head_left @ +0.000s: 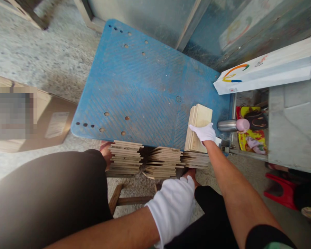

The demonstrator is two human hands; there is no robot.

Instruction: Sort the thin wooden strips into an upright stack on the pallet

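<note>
Rough concrete is showing around the blue counter (145,86), at whose near right corner the right hand (204,133) is gripping the board stack (200,116), seemingly squaring it, while the left hand (173,204), its grip hidden, is hovering by the lower piles (162,162).

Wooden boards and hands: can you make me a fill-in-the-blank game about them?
The left hand wears a ____ glove.
The right hand rests on a stack of boards on the ____ platform.
Beside that stack lies a metal bottle with a ____ cap.
Missing words: white, blue, pink.
</note>
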